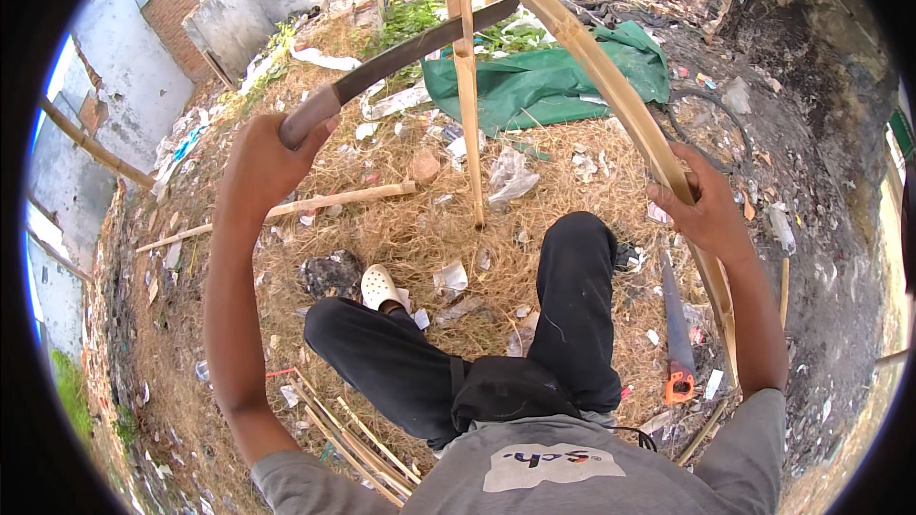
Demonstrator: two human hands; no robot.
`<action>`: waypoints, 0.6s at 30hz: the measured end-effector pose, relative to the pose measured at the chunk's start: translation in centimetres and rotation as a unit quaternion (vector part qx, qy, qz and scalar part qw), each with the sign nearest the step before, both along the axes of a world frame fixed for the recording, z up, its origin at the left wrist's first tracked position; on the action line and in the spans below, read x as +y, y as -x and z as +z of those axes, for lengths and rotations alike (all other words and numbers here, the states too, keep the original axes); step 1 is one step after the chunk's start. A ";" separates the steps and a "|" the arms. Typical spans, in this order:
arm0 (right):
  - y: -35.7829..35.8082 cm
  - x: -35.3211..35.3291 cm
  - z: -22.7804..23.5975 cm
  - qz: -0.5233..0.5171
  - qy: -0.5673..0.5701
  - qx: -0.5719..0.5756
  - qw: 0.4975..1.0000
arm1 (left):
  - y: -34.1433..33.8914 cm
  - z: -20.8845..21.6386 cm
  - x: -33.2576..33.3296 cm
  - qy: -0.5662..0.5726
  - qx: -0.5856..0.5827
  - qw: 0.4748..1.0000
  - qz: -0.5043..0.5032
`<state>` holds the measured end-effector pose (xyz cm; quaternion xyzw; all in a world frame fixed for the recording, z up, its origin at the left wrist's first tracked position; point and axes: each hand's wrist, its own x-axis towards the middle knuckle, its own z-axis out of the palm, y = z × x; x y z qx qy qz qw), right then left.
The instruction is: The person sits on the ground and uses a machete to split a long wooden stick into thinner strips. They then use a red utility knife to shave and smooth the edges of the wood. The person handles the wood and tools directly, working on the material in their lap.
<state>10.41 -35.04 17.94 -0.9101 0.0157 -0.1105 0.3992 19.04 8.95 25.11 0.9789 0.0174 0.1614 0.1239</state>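
My left hand (260, 160) is closed round the handle of a machete (399, 51), raised at the upper left. Its long dark blade reaches right and passes by a narrow bamboo strip (468, 110) that hangs down in the middle; the tip comes close to a wider bamboo piece (601, 67). My right hand (706, 205) grips that wider piece, which curves from the top down past my right side. At the top the two bamboo lengths come close together; whether they are joined there is cut off by the frame edge.
A handsaw (676, 315) with an orange handle lies right of my knee. Several thin bamboo strips (358, 448) lie at lower left, and a bamboo stick (334, 200) lies ahead. Beyond is a green tarp (534, 86). Dry straw and litter cover the ground; a worn wall (143, 86) stands left.
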 end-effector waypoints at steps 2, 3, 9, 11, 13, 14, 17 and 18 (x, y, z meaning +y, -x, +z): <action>-1.0 0.8 0.2 0.023 0.025 -0.012 0.999 | 0.3 0.0 -0.5 0.002 -0.001 1.000 -0.007; -1.7 0.9 -0.3 0.025 0.033 -0.041 0.998 | 0.6 -0.1 -0.4 0.007 -0.005 1.000 -0.013; -3.6 0.0 0.9 0.020 0.078 0.077 0.994 | 1.7 0.0 -0.5 0.017 -0.003 0.999 -0.027; -3.1 0.7 1.6 0.062 -0.021 0.127 0.990 | 1.9 0.1 -0.1 0.023 0.015 0.999 -0.022; -2.3 1.4 2.7 0.086 -0.084 0.178 0.977 | 1.8 -0.5 0.5 0.004 -0.035 0.999 -0.035; -2.4 1.4 2.6 0.082 -0.088 0.178 0.977 | 1.9 -0.7 0.8 -0.006 -0.059 0.997 -0.040; -2.3 0.5 2.1 0.058 -0.075 0.176 0.980 | 1.4 -0.9 0.6 0.015 -0.028 0.999 -0.032; -2.5 0.2 2.0 0.053 -0.060 0.168 0.983 | 1.5 -0.8 0.5 0.018 -0.029 0.999 -0.038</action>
